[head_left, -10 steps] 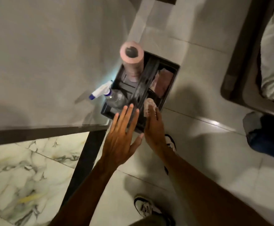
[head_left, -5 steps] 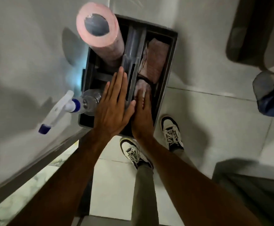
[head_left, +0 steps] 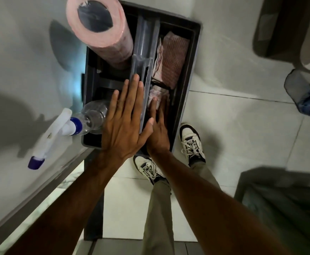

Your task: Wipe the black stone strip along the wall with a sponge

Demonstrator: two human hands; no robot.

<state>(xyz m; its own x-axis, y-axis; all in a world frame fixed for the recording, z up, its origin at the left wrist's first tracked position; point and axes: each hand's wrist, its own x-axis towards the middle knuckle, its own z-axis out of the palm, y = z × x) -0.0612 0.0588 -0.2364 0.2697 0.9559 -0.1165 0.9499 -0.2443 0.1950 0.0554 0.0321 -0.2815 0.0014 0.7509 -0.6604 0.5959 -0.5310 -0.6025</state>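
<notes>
A dark caddy [head_left: 194, 57] stands on the tiled floor against a pale wall. My left hand [head_left: 124, 126] hovers flat over its middle handle, fingers straight and holding nothing. My right hand [head_left: 158, 133] reaches down into the right compartment. Its fingertips rest on a pale pink sponge-like piece [head_left: 156, 94], and I cannot see whether they grip it. A dark stone strip [head_left: 93, 208] runs across the floor from the wall's foot, below the caddy.
In the caddy are a pink paper roll [head_left: 99, 26], a clear spray bottle [head_left: 73, 124] with a white and blue trigger, and folded reddish cloths [head_left: 174, 61]. My shoes [head_left: 191, 140] stand just beside the caddy. Another person's foot [head_left: 307, 96] is at the right; dark furniture [head_left: 279, 26] at the top right.
The view has closed in on the caddy. Both hands have moved forward over it, and the right hand has gone down into the right compartment.
</notes>
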